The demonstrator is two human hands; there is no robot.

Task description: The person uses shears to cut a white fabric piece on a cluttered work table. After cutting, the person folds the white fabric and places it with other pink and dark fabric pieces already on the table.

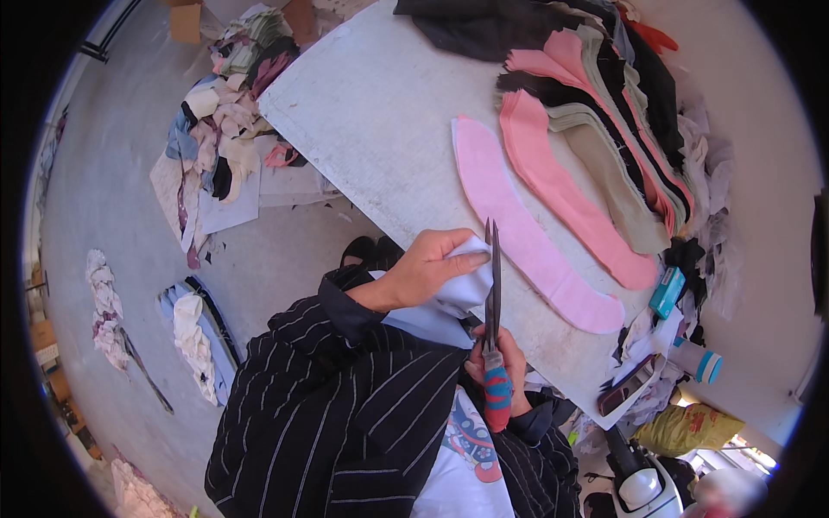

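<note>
My left hand (432,266) pinches a pale blue piece of fabric (464,292), part of which hangs down over my lap. In my right hand (511,367) is a pair of scissors (492,302), its handle wrapped in blue and red material. The long blades point away from me, tips slightly parted, alongside the fabric's right edge. I cannot tell whether the cloth lies between them. Beyond my hands, a curved light pink stack of fabric (527,237) rests on the table (371,129), with a curved coral stack (561,194) to its right.
Black, grey-green and coral fabric strips (613,129) lie at the far right of the table. A small teal box (667,293) sits by its right edge. Scrap piles (229,129) cover part of the floor at left, and fabric bundles (203,341) lie nearer.
</note>
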